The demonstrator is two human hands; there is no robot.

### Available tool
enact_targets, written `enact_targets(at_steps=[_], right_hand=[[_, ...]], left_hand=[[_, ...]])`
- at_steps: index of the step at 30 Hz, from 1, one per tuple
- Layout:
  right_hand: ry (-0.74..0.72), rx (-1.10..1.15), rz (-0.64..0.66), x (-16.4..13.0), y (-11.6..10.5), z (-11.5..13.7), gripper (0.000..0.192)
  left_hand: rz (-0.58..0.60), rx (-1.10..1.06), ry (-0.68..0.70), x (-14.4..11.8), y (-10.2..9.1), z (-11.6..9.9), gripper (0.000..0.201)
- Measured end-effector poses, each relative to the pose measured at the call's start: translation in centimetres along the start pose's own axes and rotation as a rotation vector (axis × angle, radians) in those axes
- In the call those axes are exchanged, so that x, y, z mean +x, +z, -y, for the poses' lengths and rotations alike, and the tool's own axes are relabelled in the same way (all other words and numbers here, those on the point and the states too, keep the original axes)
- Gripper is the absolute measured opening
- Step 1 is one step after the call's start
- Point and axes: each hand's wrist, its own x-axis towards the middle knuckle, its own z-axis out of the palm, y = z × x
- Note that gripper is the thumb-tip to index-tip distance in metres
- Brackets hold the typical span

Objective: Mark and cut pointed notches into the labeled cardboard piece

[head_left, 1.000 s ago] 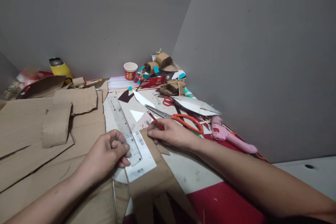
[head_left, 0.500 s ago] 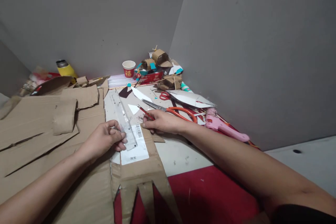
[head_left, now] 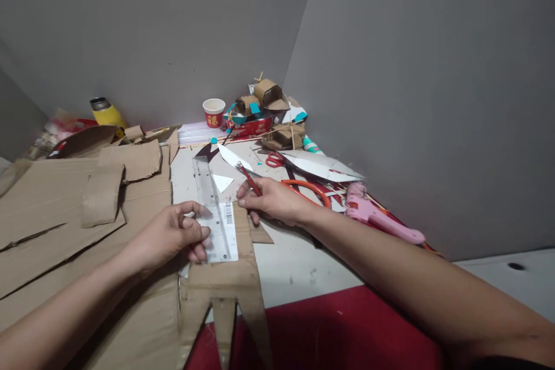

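- Two hands work near the table's front edge, over one flat brown cardboard piece (head_left: 225, 295) cut into narrow prongs at its near end, with one white barcode label (head_left: 229, 230) stuck on it.
- The left hand (head_left: 171, 234) is curled loosely, fingertips and thumb pressing one clear plastic ruler (head_left: 209, 202), which lies on the label and runs away toward the wall.
- The right hand (head_left: 273, 201) is closed in a pinch on one thin red pencil (head_left: 250, 179), its knuckles resting on the cardboard's far edge just beside the ruler.
- One pair of orange-handled scissors (head_left: 310, 188) lies partly behind that hand; one pink glue gun (head_left: 381, 219) lies to its right on the white table (head_left: 299, 266).
- Several corrugated cardboard sheets (head_left: 65, 214) are stacked on the left, rough and creased.
- One smaller pair of red scissors (head_left: 273, 159) and pointed white paper offcuts (head_left: 323, 166) lie farther back.
- One red-and-white paper cup (head_left: 214, 113), one yellow bottle (head_left: 106, 113) and a heap of small cardboard models (head_left: 269, 110) stand by the grey wall.
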Motion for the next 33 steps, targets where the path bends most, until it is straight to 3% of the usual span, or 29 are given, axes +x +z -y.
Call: enact_targets(at_steps=[10, 14, 23, 28, 33], right_hand=[[-0.022, 0.017, 0.026, -0.2, 0.4, -0.5, 0.005], [0.016, 0.027, 0.075, -0.4, 0.8, -0.5, 0.003], [0.027, 0.017, 0.020, -0.5, 1.5, -0.7, 0.011], [-0.002, 0.025, -0.092, -0.4, 1.4, -0.7, 0.008], [-0.084, 0.214, -0.200, -0.3, 1.4, -0.6, 0.016]], left_hand=[[-0.011, -0.029, 0.008, 0.5, 0.5, 1.6, 0.106], [-0.002, -0.023, -0.001, 0.4, 0.7, 1.6, 0.105], [-0.078, 0.045, 0.032, 0.1, 1.5, 1.6, 0.095], [-0.089, 0.044, 0.044, 0.4, 1.2, 2.1, 0.098], [-0.122, 0.034, 0.039, 0.6, 1.4, 2.1, 0.102]])
